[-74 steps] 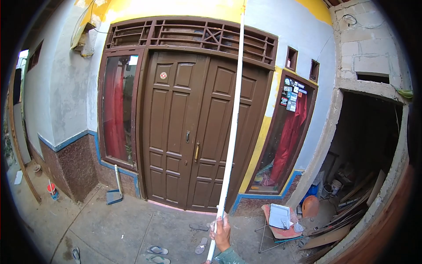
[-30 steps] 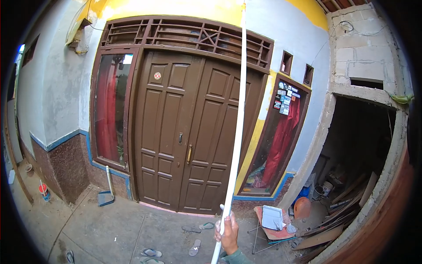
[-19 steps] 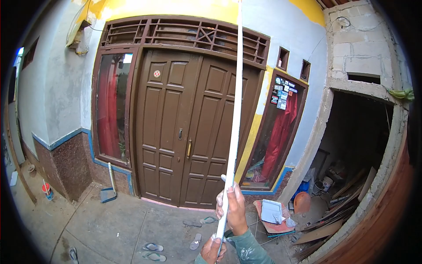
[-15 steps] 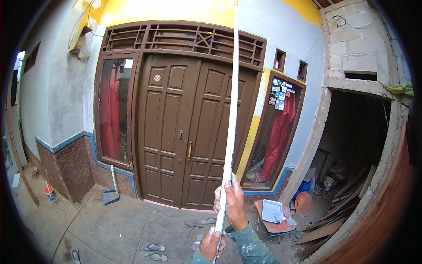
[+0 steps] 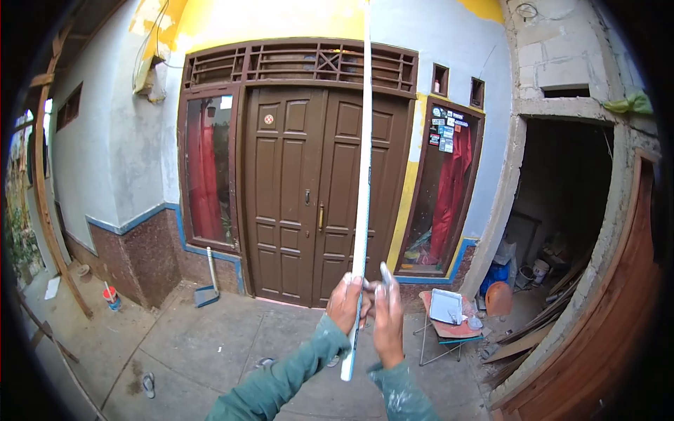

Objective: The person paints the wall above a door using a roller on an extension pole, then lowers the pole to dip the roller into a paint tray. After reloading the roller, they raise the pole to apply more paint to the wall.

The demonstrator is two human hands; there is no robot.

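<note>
A long white pole (image 5: 365, 182) runs almost upright through the middle of the view. Its upper end leaves the top of the frame in front of the yellow wall, and its lower end hangs over the concrete floor. My left hand (image 5: 344, 302) is wrapped around the lower part of the pole. Just right of it, my right hand (image 5: 388, 319) has its fingers stretched up and apart beside the pole, partly loose from it. White smears mark both hands, and the green sleeves have white specks.
Ahead stands a brown double door (image 5: 284, 203) between windows with red curtains. At right, a paint tray (image 5: 446, 306) lies on a small folding table (image 5: 460, 330). A dustpan (image 5: 206, 295) leans by the wall, a red pot (image 5: 111, 295) sits left, and planks (image 5: 526, 344) lie at right.
My left hand has moved up the pole from below the right hand. My right hand has loosened its grip and opened. The pole's lower end now shows, and the view has shifted.
</note>
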